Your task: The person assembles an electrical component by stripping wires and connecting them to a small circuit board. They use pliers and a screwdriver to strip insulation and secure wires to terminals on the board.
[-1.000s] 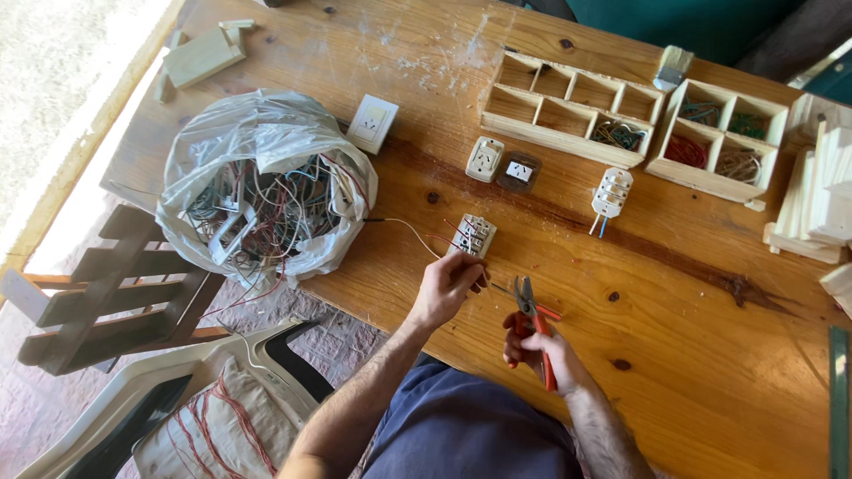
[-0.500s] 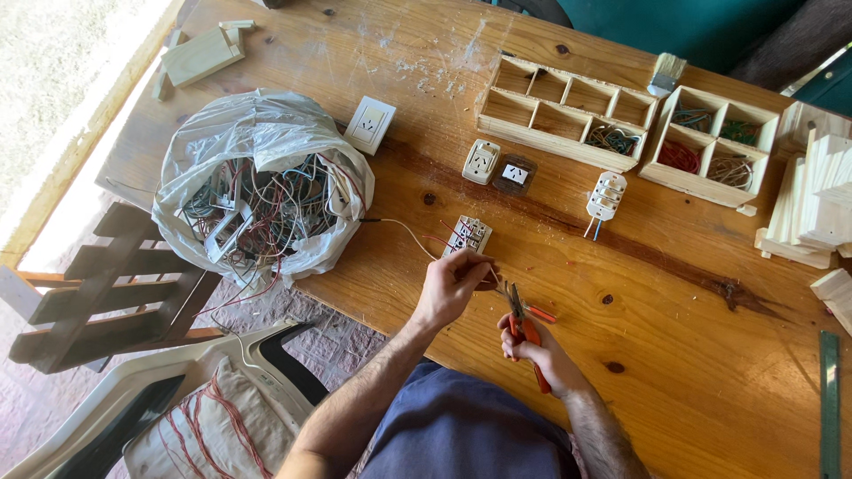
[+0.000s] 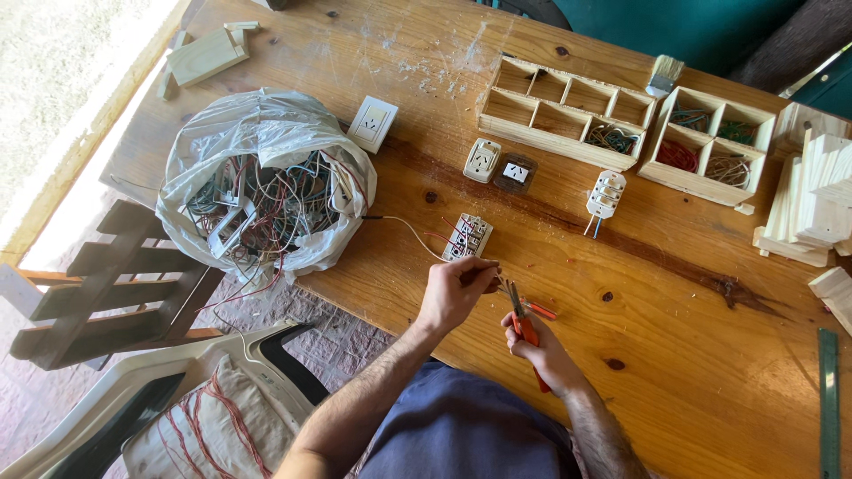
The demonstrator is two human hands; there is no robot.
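My left hand (image 3: pixel 456 291) pinches a thin wire near the front edge of the wooden table (image 3: pixel 710 372). My right hand (image 3: pixel 543 355) grips red-handled pliers (image 3: pixel 524 324), whose jaws meet the wire just right of my left fingers. A white switch module (image 3: pixel 468 236) with red and white wires lies on the table just above my left hand. A thin white wire (image 3: pixel 404 226) runs from it toward the bag.
A clear plastic bag (image 3: pixel 266 186) full of tangled wires and switch parts sits at the left. Wall sockets (image 3: pixel 371 124), (image 3: pixel 482 160), (image 3: pixel 607 193) lie around. Two wooden compartment trays (image 3: pixel 568 111), (image 3: pixel 714 146) hold coiled wires. A brush (image 3: pixel 664 75), wood blocks (image 3: pixel 812 191) and a white plastic chair (image 3: pixel 177 399) are nearby.
Both hands have come together: the left hand moved down and right, and the pliers rose up to the wire it holds.
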